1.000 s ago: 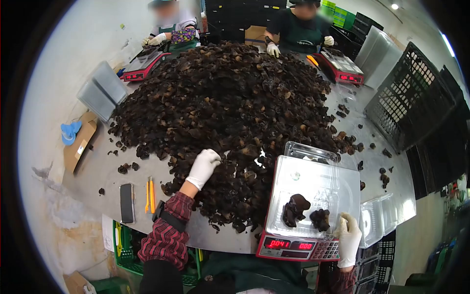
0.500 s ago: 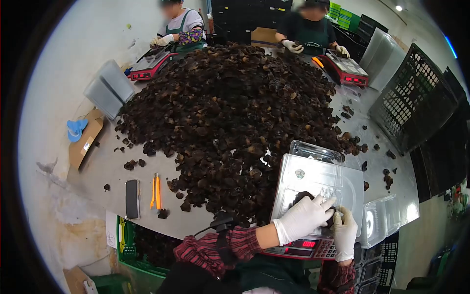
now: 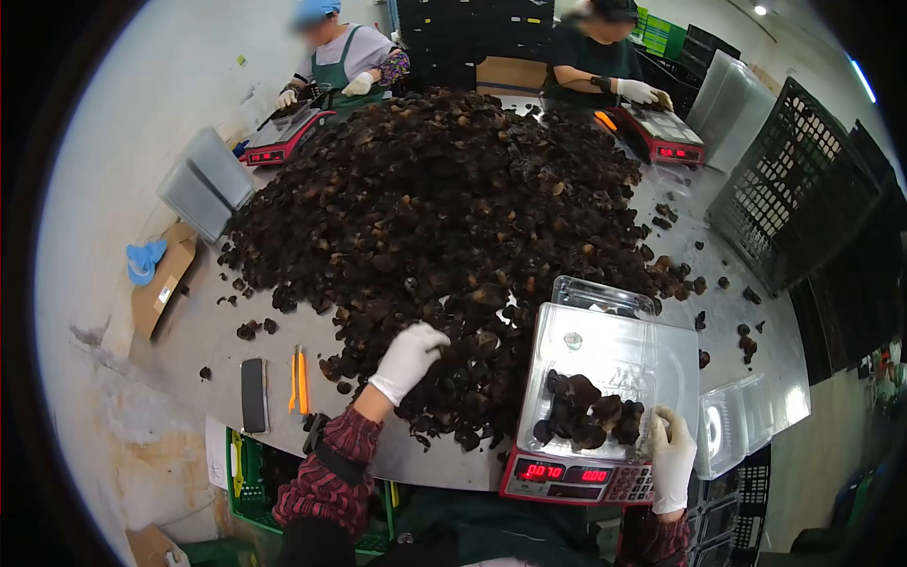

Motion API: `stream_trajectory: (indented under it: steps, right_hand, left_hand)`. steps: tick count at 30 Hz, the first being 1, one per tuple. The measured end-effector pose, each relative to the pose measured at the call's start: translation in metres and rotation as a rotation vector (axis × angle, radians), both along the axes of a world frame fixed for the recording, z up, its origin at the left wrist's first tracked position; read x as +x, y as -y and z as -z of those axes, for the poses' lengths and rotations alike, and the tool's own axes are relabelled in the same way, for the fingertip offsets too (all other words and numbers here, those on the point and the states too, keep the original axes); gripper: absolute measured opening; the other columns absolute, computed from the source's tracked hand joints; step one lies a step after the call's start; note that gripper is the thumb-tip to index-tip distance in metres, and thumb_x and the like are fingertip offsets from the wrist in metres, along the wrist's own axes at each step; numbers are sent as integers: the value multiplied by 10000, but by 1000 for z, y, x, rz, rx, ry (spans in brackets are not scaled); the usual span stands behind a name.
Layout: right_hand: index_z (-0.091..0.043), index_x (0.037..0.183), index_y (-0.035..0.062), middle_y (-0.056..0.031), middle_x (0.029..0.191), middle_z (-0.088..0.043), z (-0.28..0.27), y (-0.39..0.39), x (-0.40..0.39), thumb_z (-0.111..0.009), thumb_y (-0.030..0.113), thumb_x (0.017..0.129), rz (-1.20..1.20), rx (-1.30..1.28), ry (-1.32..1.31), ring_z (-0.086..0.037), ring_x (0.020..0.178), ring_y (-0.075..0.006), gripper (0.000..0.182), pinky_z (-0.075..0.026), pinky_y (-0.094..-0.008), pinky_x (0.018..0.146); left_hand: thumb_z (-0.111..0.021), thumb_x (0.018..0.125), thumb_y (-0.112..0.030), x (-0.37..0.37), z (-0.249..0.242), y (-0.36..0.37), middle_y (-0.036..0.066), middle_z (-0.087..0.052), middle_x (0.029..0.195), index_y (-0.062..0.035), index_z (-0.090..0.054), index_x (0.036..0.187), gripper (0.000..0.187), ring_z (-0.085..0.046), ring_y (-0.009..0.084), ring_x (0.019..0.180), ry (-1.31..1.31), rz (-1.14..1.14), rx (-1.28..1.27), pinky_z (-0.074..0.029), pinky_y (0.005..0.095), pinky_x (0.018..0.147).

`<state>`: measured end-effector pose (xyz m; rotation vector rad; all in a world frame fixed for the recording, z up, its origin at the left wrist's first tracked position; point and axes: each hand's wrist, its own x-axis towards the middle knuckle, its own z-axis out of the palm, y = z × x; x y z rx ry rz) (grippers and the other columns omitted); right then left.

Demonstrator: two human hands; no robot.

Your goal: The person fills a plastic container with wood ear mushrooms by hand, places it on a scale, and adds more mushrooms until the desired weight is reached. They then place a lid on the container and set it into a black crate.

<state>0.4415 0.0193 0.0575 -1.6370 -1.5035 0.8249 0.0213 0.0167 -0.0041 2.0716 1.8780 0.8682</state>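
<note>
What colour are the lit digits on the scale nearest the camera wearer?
The lit digits are red, showing best in the head view.

Bright | tube light (image 3: 864, 84), upper right | glare: scale (image 3: 676, 364) | fisheye bend, black corners

Food-packing workroom: digital scales (image 3: 578, 489), dark fungus heap (image 3: 439, 203), stacked black crates (image 3: 472, 36), aproned workers (image 3: 333, 74).

Fungus pieces (image 3: 588, 420) lie on the scale (image 3: 578, 476), the pile (image 3: 439, 203) behind and left.
</note>
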Motion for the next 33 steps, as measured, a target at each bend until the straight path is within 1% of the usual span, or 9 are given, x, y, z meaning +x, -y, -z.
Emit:
stream_trajectory:
  steps: [9, 13, 15, 17, 20, 23, 25, 29, 33]
  right_hand:
    - [-619, 1102, -9, -92, 638, -529, -7, 2, -6, -665, 135, 868, -24, 35, 189, -500, 548, -169, 278, -438, -319, 536]
    - [-620, 1109, 1, -102, 643, -539, -5, 6, -3, -673, 140, 862, -41, 96, 245, -514, 553, -192, 287, -446, -326, 551]
    - [-604, 1133, -2, -16, 619, -520, 3, 2, -3, -639, 96, 891, -83, 162, 238, -496, 538, -75, 263, -421, -250, 501]
    - [-601, 1134, -2, -15, 616, -519, 9, 0, -5, -636, 97, 894, -79, 143, 214, -498, 539, -74, 263, -422, -249, 501]
    - [-598, 1131, -3, -15, 616, -523, 9, 0, -9, -631, 97, 898, -67, 117, 201, -502, 539, -74, 255, -423, -246, 500]
    - [-604, 1106, -2, -33, 662, -568, 8, -1, -14, -621, 91, 904, -46, 115, 191, -499, 546, -71, 223, -418, -245, 499]
    - [-594, 1132, -23, -136, 710, -602, 7, -2, -16, -630, 112, 891, -43, 65, 183, -578, 606, -200, 279, -475, -329, 589]
    - [-592, 1132, -33, -189, 890, -663, 4, -2, -16, -608, 95, 901, -8, -8, 67, -638, 763, -220, 265, -499, -317, 703]
    - [-594, 1134, -31, -141, 805, -647, 1, -1, -14, -622, 97, 897, -54, 224, 236, -602, 698, -166, 271, -485, -298, 648]
  left_hand:
    - [-718, 679, -53, 34, 29, -111, 103, -638, 930, -74, -699, 937, 259, -606, 299, 928, -166, 60, 226, -497, 363, 847]
    - [-583, 645, 93, 20, 21, -112, 81, -646, 903, -48, -713, 909, 327, -635, 218, 839, 264, -42, 69, -509, 302, 774]
    - [-577, 651, 88, 23, -5, -99, 81, -636, 928, -42, -712, 918, 327, -632, 198, 824, 332, -28, 88, -514, 301, 768]
    - [-560, 659, 85, 51, -51, -77, 93, -624, 978, -37, -713, 910, 318, -625, 180, 827, 521, 26, 158, -518, 303, 774]
    - [-562, 687, 61, 113, -120, -33, 127, -612, 1029, -43, -695, 959, 320, -623, 246, 883, 347, 280, 275, -524, 333, 786]
    - [-572, 736, -4, 177, -110, -13, 133, -599, 1092, -80, -650, 1071, 353, -588, 299, 992, 129, 532, 253, -490, 385, 857]
    - [-567, 758, -39, 209, -83, -11, 128, -572, 1158, -105, -620, 1120, 372, -553, 293, 1062, -66, 558, 140, -445, 403, 920]
    - [-570, 779, -64, 216, -91, -18, 103, -550, 1187, -92, -598, 1105, 328, -527, 328, 1082, 49, 507, 230, -443, 391, 879]
    - [-616, 800, -60, 175, -115, -24, 147, -588, 1139, -86, -640, 1114, 316, -556, 329, 1049, 147, 473, 403, -464, 384, 907]
